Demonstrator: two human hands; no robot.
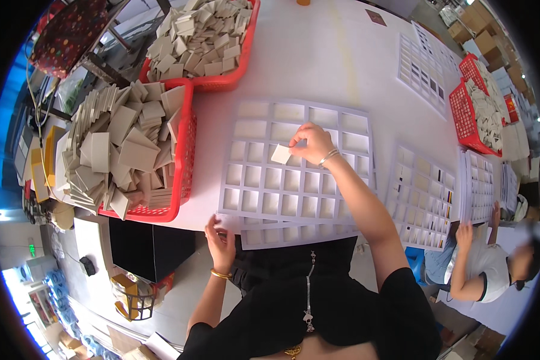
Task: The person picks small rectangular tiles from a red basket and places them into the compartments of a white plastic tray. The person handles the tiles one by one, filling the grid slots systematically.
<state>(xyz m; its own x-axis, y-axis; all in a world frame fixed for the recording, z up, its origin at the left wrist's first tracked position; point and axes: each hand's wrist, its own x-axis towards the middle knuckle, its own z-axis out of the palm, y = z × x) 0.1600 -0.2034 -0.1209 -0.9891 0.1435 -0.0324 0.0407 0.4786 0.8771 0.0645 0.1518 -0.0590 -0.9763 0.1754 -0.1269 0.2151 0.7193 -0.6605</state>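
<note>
While right hand [311, 143] pinches tile [281, 154] over grid tray [354, 123], left hand [220, 240] hangs loosely open, empty, at table edge [204, 223]; bare table beyond; red basket [186, 157] close left.

Grid tray [294, 186]: pale lavender-white frame, cream cells. Square tile [280, 154] in the right hand [311, 143]: off-white. Near basket [185, 162] and far basket [234, 77]: red mesh, filled with beige tiles [126, 150]. Bench [324, 54]: white. Wrist bangles: silver on the right, gold on the left hand [220, 243]. Garment [318, 300]: black
</note>
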